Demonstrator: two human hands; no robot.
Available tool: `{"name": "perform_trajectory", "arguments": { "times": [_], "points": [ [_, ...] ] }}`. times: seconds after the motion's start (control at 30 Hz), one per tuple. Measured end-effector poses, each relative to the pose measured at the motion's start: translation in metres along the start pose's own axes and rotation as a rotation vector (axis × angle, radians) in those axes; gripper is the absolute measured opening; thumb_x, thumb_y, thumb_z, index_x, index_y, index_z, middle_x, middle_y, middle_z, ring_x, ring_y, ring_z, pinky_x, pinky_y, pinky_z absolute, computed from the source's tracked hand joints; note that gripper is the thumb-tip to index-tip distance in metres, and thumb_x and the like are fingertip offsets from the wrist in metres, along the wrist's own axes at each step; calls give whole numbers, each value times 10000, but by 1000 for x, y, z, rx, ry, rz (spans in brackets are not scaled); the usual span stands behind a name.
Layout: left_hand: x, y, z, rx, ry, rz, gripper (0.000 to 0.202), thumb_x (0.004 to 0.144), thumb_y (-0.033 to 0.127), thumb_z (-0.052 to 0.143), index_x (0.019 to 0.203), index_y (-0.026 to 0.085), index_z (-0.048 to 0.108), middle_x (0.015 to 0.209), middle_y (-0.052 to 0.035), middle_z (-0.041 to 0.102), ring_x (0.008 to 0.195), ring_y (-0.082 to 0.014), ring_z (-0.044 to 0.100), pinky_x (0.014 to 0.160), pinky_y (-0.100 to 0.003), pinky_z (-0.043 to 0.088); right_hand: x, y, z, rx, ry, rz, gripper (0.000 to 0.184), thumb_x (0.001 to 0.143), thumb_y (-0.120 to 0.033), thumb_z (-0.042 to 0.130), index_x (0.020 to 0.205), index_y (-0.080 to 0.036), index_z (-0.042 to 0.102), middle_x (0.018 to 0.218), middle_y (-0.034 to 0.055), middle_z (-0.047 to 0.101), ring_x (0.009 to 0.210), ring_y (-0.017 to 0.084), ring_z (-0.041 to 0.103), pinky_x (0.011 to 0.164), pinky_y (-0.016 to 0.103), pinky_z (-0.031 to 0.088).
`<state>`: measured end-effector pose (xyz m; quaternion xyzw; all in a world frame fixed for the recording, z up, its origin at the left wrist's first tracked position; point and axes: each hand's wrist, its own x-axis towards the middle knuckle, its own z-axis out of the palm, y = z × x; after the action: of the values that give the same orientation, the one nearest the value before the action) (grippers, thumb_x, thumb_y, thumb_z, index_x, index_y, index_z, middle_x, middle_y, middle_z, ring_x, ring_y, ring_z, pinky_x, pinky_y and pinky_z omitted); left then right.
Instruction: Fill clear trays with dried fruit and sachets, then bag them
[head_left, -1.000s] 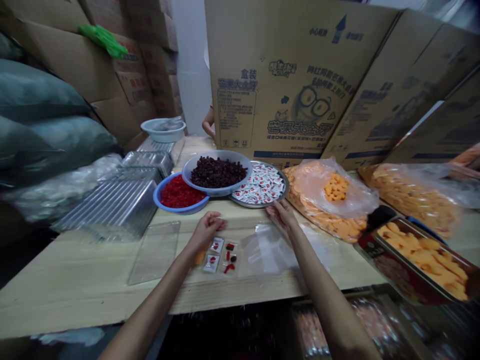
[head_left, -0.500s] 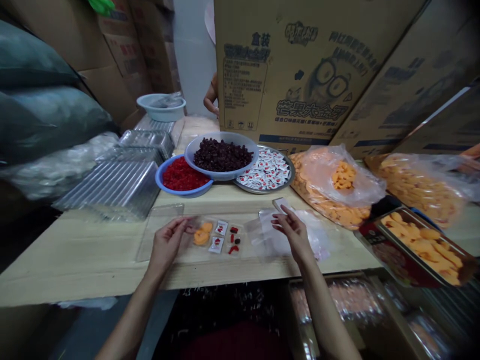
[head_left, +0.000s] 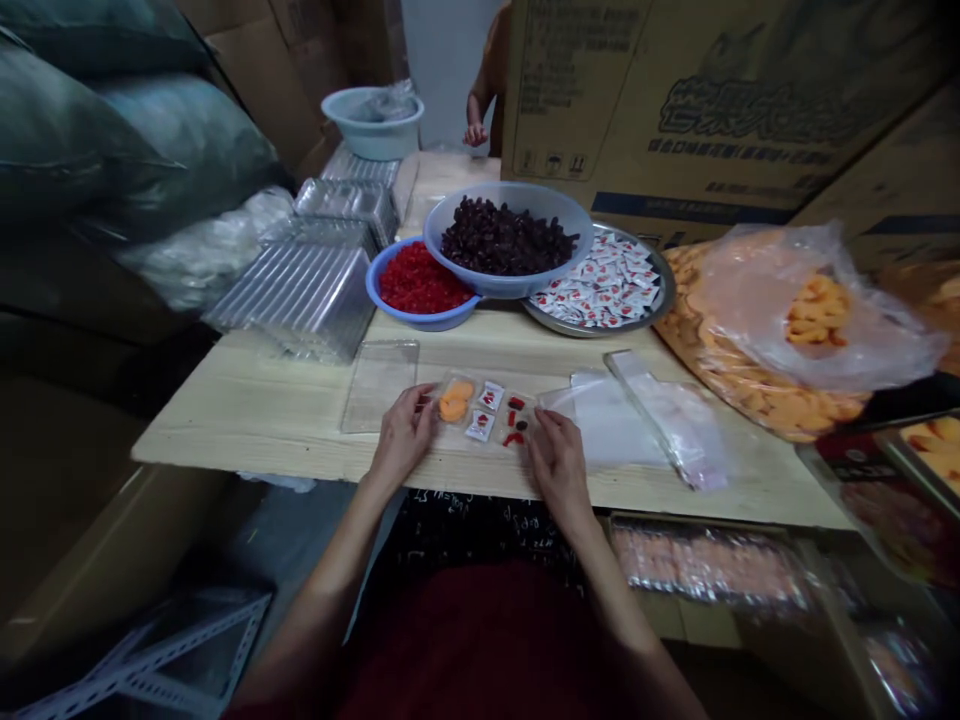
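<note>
A small clear compartment tray (head_left: 484, 415) lies near the table's front edge, holding orange slices, white sachets and a few red and dark fruit pieces. My left hand (head_left: 403, 435) grips its left end with curled fingers. At the tray's right end my right hand (head_left: 556, 462) presses down, fingers bent on the rim. An empty clear lid (head_left: 379, 384) lies just left of the tray. Clear plastic bags (head_left: 637, 420) are spread to the right.
Behind stand a blue bowl of red fruit (head_left: 418, 283), a bowl of dark berries (head_left: 506, 238) and a metal plate of sachets (head_left: 604, 288). Stacked clear trays (head_left: 307, 290) sit at the left, bags of orange slices (head_left: 780, 330) at the right. Another person's arm (head_left: 480, 95) shows at the back.
My right hand has left the plastic bags and come down onto the tray's right end. My left hand closed on the left end. The view tilted down and nearer.
</note>
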<state>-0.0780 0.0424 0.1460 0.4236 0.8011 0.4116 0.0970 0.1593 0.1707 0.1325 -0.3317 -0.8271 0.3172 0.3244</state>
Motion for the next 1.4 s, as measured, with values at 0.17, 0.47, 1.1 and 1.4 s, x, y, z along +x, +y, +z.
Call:
{"name": "perform_trajectory", "arguments": {
  "times": [0.17,0.47,1.1,1.4],
  "points": [
    [-1,-9,12,66,-70,45,374,954,235,490,1310,139,550,1101,-111,676,997,-218,647,948,-385,522,-17,-7,18,39,-76,8,474,1005,-297,491,1470,-207,497,1538,154,389,1449,262,381,1181,496,395],
    [-32,5,-19,91,-90,-20,367,980,362,500,1302,188,535,1167,-112,605,983,-222,622,905,-375,519,-20,-6,0,106,-157,73,470,1020,-316,479,1484,-238,494,1583,114,375,1458,241,394,1206,478,370],
    [16,-34,-59,171,-220,0,300,946,496,539,890,213,624,879,-58,667,820,-218,591,750,-327,430,-24,-32,-5,254,-70,2,307,998,-250,531,1269,-240,676,1344,111,615,1311,238,551,1139,499,449],
    [49,-54,-19,65,-64,-254,223,881,359,578,815,177,689,803,-55,699,757,-199,605,690,-289,404,-22,-44,-5,260,-94,-24,305,998,-224,530,1262,-256,680,1331,107,623,1260,233,585,1106,482,473]
  ]
}}
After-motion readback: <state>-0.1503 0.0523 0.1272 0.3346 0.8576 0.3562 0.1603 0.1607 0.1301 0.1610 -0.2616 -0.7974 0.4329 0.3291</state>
